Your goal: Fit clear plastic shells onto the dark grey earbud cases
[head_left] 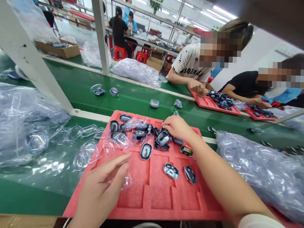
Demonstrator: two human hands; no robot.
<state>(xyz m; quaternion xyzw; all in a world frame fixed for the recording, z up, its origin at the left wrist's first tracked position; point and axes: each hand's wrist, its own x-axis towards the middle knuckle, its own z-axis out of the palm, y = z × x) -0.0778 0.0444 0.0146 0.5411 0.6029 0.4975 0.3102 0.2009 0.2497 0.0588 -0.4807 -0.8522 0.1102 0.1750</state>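
My left hand (103, 186) hovers over the near left of a red foam tray (133, 197), fingers stretched out and the thumb slightly apart. A clear plastic cover (126, 181) lies beside its fingertips. At the tray's far side, my right hand (178, 128) bends its fingers down into a pile of dark earbud cases (163, 139); the fingertips are partly hidden, and what they grip is unclear. Nearer me lie an upturned case shell (146, 151), a case with earbud hollows (171, 171) and another case (190, 174). A green circuit board (186, 150) shows at the tray's right.
Clear plastic covers (87, 153) are strewn left of the tray. Bulky plastic bags lie at left (23, 121) and right (260, 172). Several cases sit on the green conveyor (132, 99) beyond. Across it, two co-workers handle parts on red trays (212, 106). A white post (41, 58) rises at left.
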